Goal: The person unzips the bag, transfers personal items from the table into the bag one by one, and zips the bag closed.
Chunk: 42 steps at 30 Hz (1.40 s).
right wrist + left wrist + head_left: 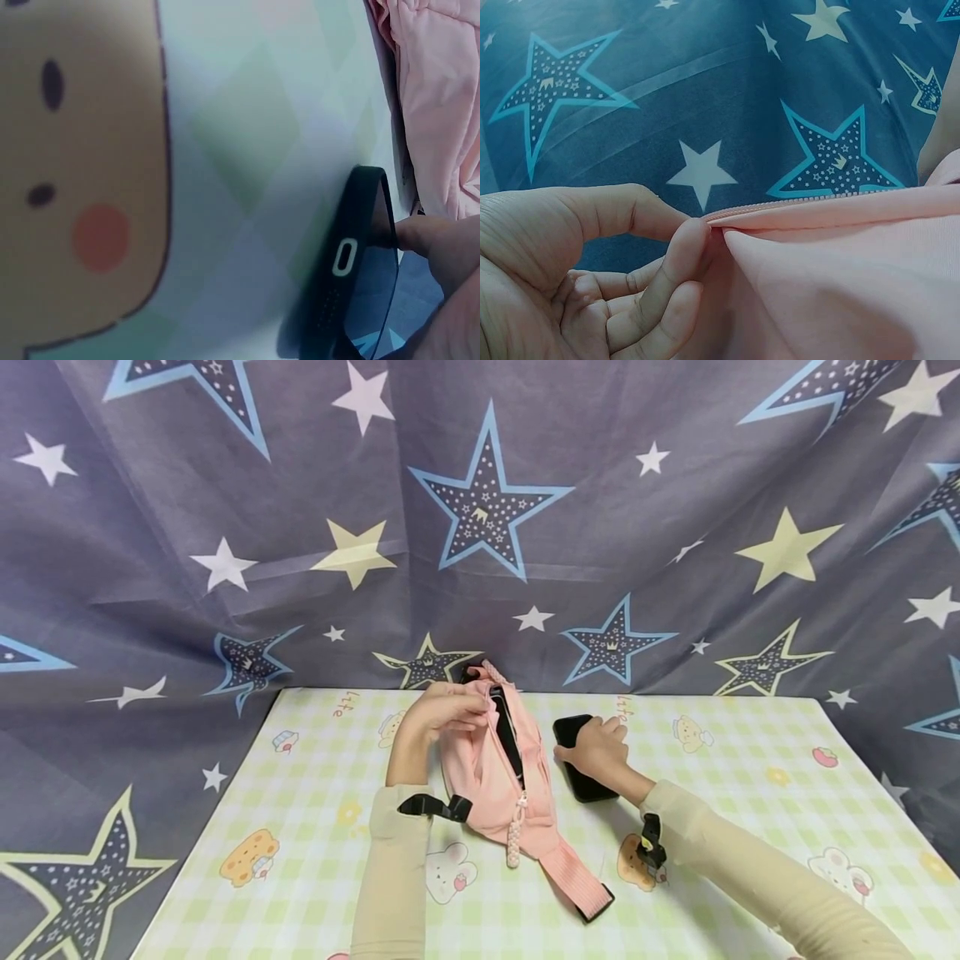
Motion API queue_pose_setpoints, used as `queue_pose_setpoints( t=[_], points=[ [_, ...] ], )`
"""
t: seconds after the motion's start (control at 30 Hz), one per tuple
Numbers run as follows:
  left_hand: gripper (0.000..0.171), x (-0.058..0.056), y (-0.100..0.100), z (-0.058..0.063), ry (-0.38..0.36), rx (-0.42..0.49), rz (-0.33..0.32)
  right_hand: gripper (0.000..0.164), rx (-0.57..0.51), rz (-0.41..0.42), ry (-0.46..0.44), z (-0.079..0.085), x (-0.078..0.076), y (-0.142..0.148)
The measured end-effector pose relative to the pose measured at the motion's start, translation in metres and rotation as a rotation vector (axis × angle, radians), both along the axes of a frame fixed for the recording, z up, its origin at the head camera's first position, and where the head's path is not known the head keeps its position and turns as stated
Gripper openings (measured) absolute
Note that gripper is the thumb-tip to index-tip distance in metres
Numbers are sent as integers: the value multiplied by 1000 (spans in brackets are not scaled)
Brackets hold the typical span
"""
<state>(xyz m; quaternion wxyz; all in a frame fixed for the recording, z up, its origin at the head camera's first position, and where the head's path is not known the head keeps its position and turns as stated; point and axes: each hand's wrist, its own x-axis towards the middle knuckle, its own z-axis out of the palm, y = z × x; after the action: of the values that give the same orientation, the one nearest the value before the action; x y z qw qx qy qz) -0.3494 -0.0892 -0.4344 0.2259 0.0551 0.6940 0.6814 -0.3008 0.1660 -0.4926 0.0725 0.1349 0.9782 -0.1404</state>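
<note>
A pink waist bag (480, 785) lies on the table with its zipped opening apart and a dark inside showing. My left hand (447, 714) pinches the fabric edge beside the zipper between thumb and fingertips; the left wrist view shows the zipper teeth (802, 201) running away from that pinch. Right of the bag is a black smartphone (588, 783), screen up. My right hand (600, 750) spans it from above, thumb at its left edge and fingers at the far right side. The phone's end with the charging port (345, 257) faces the right wrist camera.
A braided zipper pull (514, 835) hangs over the bag's front. The bag's strap (573, 877), ending in a black buckle, stretches toward the near side. A checked tablecloth (300, 827) covers the table, and a star-patterned curtain (480, 610) stands behind its far edge.
</note>
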Motion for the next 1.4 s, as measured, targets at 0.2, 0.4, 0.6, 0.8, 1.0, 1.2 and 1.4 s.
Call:
queue_pose_setpoints(
  t=[0.2, 0.4, 0.6, 0.8, 1.0, 1.2, 1.4],
  points=[
    [6, -1, 1, 0, 0, -13, 2, 102, -32, -2, 0, 0, -2, 2],
    [7, -1, 0, -1, -9, -2, -3, 103, -54, -10, 7, -1, -1, 4],
    [6, -2, 0, -2, 5, 12, 3, 99, -40, -2, 22, 0, 1, 3],
    [6, 0, 0, -1, 8, 18, -5, 108, -44, 36, 1, 2, 1, 6],
    [6, 1, 1, 0, 5, 7, -10, 108, -50, 105, -8, 6, 1, 12],
    [7, 1, 0, -1, 5, 7, -5, 99, -67, 170, -34, 12, -3, 20],
    [7, 1, -1, -2, 3, 32, -9, 89, -136, 192, -77, 15, -9, 30]
  ],
)
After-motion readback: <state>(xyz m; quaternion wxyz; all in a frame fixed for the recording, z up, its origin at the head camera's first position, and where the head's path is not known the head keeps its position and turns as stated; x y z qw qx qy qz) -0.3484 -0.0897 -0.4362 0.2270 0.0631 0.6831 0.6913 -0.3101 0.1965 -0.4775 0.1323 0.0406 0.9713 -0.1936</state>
